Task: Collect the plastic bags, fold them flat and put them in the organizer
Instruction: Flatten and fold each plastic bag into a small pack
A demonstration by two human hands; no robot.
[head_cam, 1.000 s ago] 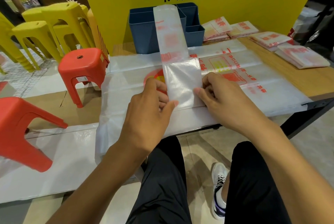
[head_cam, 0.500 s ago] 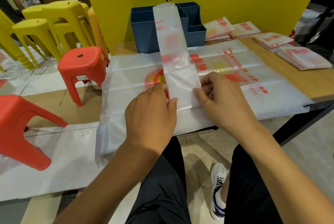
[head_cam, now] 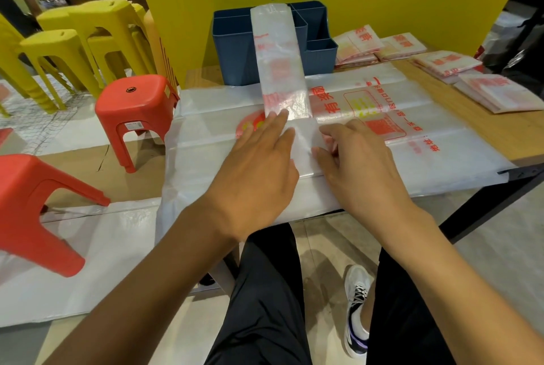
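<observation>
Narrow folded bag strip (head_cam: pixel 279 70) laid along 12 o'clock line, far end propped on blue organizer (head_cam: pixel 235 49), near end on desk (head_cam: pixel 485 126).
Left hand (head_cam: pixel 259 164) pressed flat, fingers straight, nothing gripped: likely crease smoothing.
Right hand (head_cam: pixel 356 161) grip curled, strip edge pinched at 3 o'clock side, likely for anchoring.
Larger bags (head_cam: pixel 441 141) spread beneath; folded stacks (head_cam: pixel 447 64) at 2 o'clock.

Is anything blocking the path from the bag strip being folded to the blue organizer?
Nothing visible does. The folded bag strip already reaches from under the left hand and right hand up onto the blue organizer, lying over flat bags only.
</observation>
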